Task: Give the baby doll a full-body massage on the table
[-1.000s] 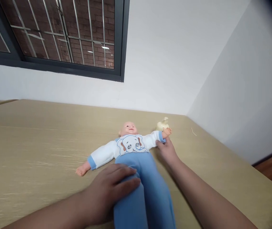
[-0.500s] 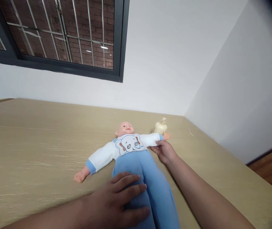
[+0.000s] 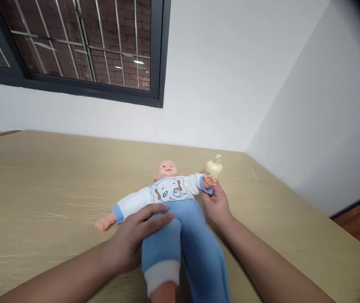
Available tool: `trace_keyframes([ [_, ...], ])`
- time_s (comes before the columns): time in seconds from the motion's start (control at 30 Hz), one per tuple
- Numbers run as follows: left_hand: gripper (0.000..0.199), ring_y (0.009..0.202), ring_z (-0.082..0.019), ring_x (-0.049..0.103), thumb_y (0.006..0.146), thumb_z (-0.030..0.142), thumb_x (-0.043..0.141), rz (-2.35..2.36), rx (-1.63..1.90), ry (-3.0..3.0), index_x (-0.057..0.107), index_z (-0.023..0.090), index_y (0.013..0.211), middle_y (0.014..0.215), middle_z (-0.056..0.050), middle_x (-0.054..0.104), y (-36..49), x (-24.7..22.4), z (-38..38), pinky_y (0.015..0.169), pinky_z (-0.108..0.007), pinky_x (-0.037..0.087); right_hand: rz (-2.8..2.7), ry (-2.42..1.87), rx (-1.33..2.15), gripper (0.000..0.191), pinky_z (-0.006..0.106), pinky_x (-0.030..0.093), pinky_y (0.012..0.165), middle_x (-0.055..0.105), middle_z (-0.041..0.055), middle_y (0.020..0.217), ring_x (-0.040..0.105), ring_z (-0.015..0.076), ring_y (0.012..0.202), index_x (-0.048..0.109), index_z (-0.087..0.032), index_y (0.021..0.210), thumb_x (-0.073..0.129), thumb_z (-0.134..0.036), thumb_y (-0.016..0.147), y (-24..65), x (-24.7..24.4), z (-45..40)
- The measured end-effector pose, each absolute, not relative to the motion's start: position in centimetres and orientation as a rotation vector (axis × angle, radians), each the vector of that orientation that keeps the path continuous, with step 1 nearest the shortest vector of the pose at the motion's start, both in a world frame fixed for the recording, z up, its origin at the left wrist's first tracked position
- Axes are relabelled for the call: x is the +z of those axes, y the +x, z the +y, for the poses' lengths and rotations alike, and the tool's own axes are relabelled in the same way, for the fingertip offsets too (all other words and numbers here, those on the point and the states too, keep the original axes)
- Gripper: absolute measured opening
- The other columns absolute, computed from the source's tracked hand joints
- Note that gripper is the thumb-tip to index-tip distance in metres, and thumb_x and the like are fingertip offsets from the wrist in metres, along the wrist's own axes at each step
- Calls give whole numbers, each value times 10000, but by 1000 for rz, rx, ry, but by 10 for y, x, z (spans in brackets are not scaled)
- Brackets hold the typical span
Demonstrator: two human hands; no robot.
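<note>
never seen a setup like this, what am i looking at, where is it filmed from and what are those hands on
There is no machine: these are a person's bare hands, seen by one head-worn camera looking forward and down. On a pale wood-coloured table lies a bald baby doll in a white top with an elephant face and blue trousers. The left hand lies over one of its legs; the underside is hidden, so how firm that grip is, I can't tell. The right hand holds the doll's arm near its blue cuff. Just behind stands a rounded, cream-coloured bottle with a pump-like top.
</note>
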State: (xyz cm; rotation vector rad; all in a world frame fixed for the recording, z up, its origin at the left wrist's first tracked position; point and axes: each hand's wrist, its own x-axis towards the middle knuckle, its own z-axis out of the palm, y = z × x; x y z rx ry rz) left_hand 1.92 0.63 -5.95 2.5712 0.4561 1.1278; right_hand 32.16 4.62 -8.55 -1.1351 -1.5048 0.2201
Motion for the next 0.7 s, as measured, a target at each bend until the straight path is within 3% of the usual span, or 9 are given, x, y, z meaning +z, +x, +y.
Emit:
trace_keyframes([
  [0.17,640,1295,-292,559,909,234,668,511,1214,2453,446,300,1505,1441,-129,529,23,-60,16,1067,-448,498,-1872,-1235,17,710,475,436,1135,474,108,1463,495,260,1357,455,-301,1495,521,-63,830,311,-79,40],
  [0.3,471,1158,-241,649,932,171,625,504,1150,2442,594,322,1377,1303,-95,630,28,-57,19,943,-372,568,-2103,-1292,-48,827,489,474,1093,441,97,1483,482,284,1356,504,-357,1465,467,40,740,306,-74,40],
  [0.5,427,1119,-238,666,932,179,625,482,1162,2448,622,301,1342,1256,-91,654,32,-55,21,911,-371,581,-2125,-1304,-61,826,508,445,1115,472,98,1473,478,280,1355,509,-356,1462,454,51,745,304,-73,38],
  [0.7,528,1163,-266,649,917,228,637,438,1164,2525,525,269,1431,1307,-118,641,25,-54,10,944,-383,574,-1731,-1191,329,623,472,416,1151,593,78,1393,549,252,1306,566,-260,1393,551,-81,796,312,-77,45],
])
